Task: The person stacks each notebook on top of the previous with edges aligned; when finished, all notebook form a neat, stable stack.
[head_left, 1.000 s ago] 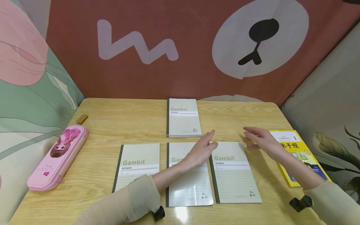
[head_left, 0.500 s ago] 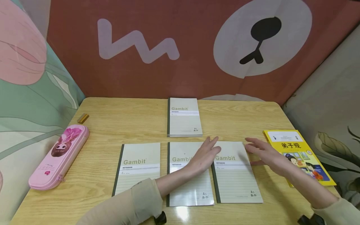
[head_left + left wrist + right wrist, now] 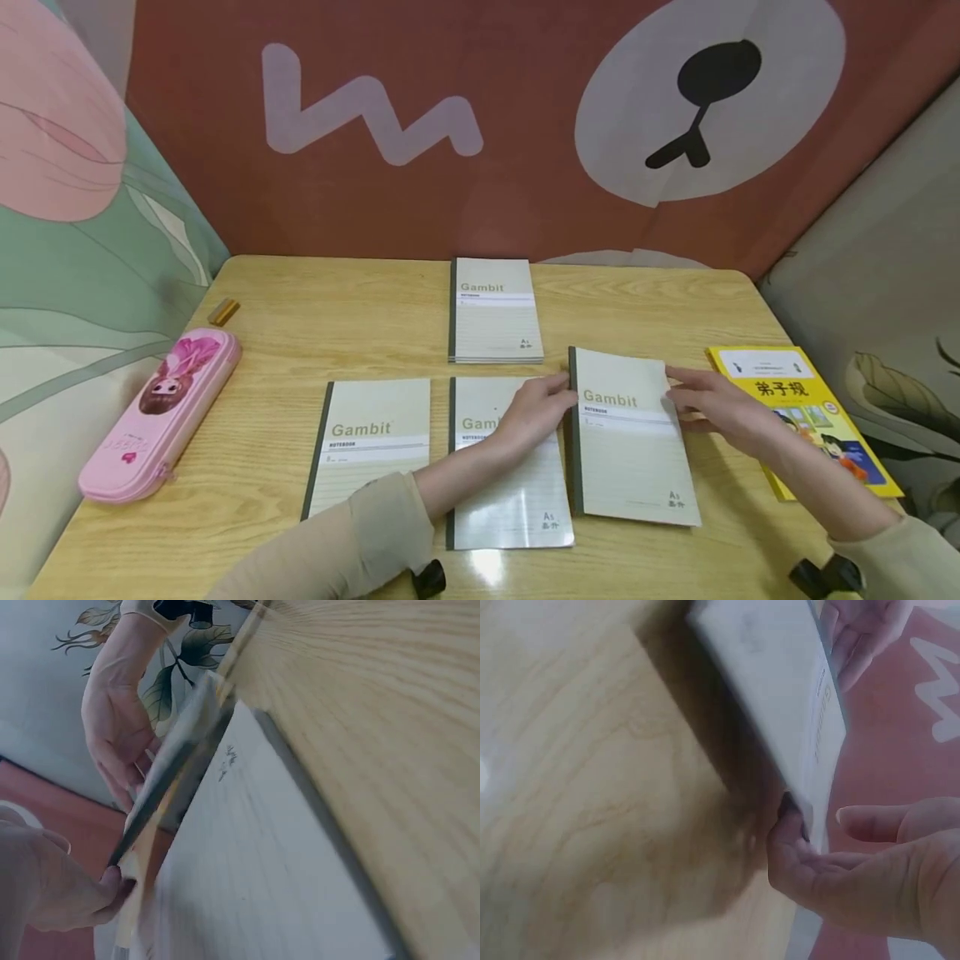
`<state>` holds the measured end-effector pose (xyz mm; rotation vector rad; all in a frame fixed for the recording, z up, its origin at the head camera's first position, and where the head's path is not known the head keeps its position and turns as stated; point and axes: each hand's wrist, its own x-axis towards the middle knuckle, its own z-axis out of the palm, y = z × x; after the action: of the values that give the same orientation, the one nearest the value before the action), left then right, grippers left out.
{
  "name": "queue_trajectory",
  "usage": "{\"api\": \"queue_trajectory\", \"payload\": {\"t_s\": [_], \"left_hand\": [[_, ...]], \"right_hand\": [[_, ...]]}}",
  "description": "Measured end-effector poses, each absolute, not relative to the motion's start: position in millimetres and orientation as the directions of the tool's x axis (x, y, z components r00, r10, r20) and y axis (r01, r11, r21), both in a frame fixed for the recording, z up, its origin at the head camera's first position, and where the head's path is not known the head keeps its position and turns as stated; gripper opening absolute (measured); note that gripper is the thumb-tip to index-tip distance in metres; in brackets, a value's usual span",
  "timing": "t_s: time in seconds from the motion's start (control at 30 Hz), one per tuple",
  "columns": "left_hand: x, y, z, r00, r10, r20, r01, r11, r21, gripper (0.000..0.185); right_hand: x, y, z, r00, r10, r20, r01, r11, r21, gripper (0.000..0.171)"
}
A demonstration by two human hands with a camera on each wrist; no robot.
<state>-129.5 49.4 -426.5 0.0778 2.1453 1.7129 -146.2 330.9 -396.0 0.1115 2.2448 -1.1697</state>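
Note:
A beige "Gambit" notebook [image 3: 626, 442] with a dark spine is raised off the wooden table [image 3: 300, 333] at its far end, tilted towards me. My left hand [image 3: 551, 396] pinches its spine edge, and my right hand [image 3: 686, 396] holds its right edge. In the left wrist view the left hand [image 3: 75, 889] nips the lifted edge of the notebook [image 3: 172, 780], with the right hand [image 3: 112, 742] beyond it. The right wrist view shows the right hand [image 3: 840, 862] with fingers under the notebook [image 3: 780, 690] and the thumb on top.
Two more Gambit notebooks [image 3: 502, 492] [image 3: 371, 442] lie in a row to the left, and a third [image 3: 495, 308] lies farther back. A yellow picture book [image 3: 802, 408] sits at the right edge. At the left are a pink pencil case [image 3: 161, 412] and a small gold object [image 3: 223, 312].
Both hands came down from hovering onto the right notebook and took hold of its sides. Its far end has risen off the table and shifted slightly away from me.

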Motion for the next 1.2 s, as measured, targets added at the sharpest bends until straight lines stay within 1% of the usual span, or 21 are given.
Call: {"api": "queue_trajectory", "payload": {"t_s": [0.03,0.17,0.27,0.43,0.6,0.73,0.87,1.03,1.2], "left_hand": [[-131,48,-425,-0.921,0.285,-0.265,-0.198,0.244,0.95,0.053],[-138,43,-415,-0.911,0.301,-0.28,-0.228,0.197,0.954,0.062],[-147,35,-407,-0.91,0.317,-0.267,-0.223,0.167,0.96,0.069],[-163,17,-395,-0.923,0.306,-0.235,-0.2,0.143,0.969,0.076],[-179,-3,-390,-0.937,0.254,-0.238,-0.198,0.174,0.965,0.078],[-194,-20,-391,-0.959,0.193,-0.209,-0.176,0.173,0.969,0.076],[-209,-38,-393,-0.975,0.115,-0.191,-0.169,0.173,0.97,0.074],[-225,-54,-396,-0.973,0.064,-0.223,-0.214,0.121,0.969,0.075],[-238,-60,-403,-0.967,0.042,-0.252,-0.248,0.094,0.964,0.072]], "right_hand": [[-147,330,-394,-0.821,-0.206,-0.533,0.322,0.604,-0.729,0.072],[-157,324,-386,-0.828,-0.252,-0.501,0.308,0.542,-0.782,0.08],[-168,316,-380,-0.827,-0.297,-0.477,0.307,0.473,-0.826,0.085],[-192,301,-372,-0.814,-0.367,-0.45,0.315,0.371,-0.874,0.085],[-214,280,-368,-0.812,-0.396,-0.43,0.328,0.301,-0.896,0.083],[-231,258,-367,-0.825,-0.385,-0.414,0.335,0.258,-0.906,0.081],[-249,233,-370,-0.847,-0.365,-0.387,0.329,0.212,-0.92,0.071],[-266,209,-380,-0.88,-0.33,-0.342,0.308,0.152,-0.939,0.062],[-277,195,-393,-0.911,-0.258,-0.322,0.303,0.11,-0.947,0.057]]}}
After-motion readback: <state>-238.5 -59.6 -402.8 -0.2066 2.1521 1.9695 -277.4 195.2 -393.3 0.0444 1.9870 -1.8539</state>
